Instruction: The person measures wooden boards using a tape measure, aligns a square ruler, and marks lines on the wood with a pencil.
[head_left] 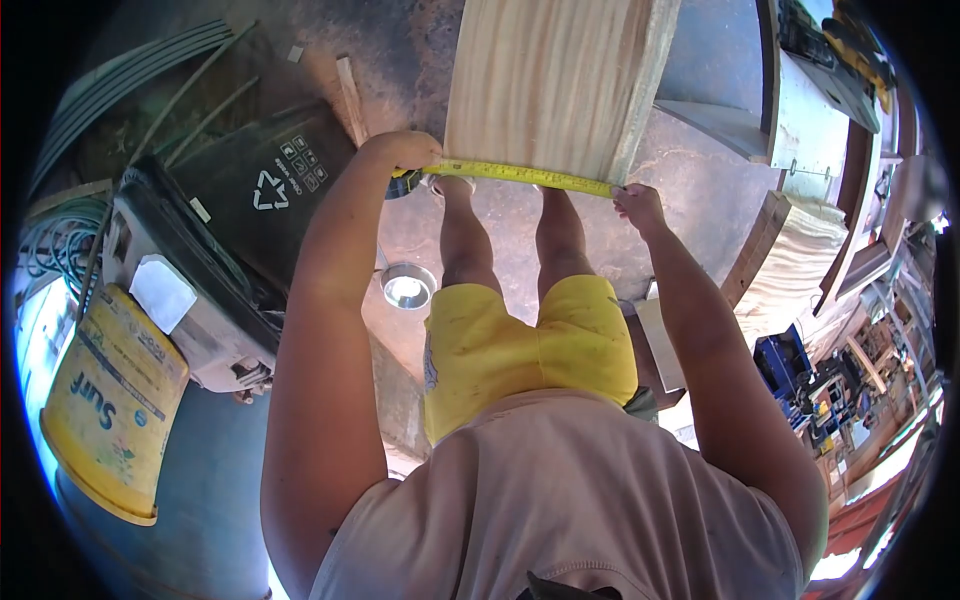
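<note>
A yellow tape measure is stretched across the near end of a pale, wavy-grained wooden board. My left hand is closed at the tape's left end, by the board's left corner. The dark and yellow tape case shows just under that hand, partly hidden by my wrist. My right hand pinches the other end of the blade close to the board's right corner. Its fingertips are partly turned out of sight. The blade lies along or just in front of the board's edge; I cannot tell whether it touches all the way.
To the left stand a dark bin with a recycling mark and a yellow Surf tub. A round metal bowl sits on the floor near my left leg. Wavy-grained wood and a cluttered area with blue items are at the right.
</note>
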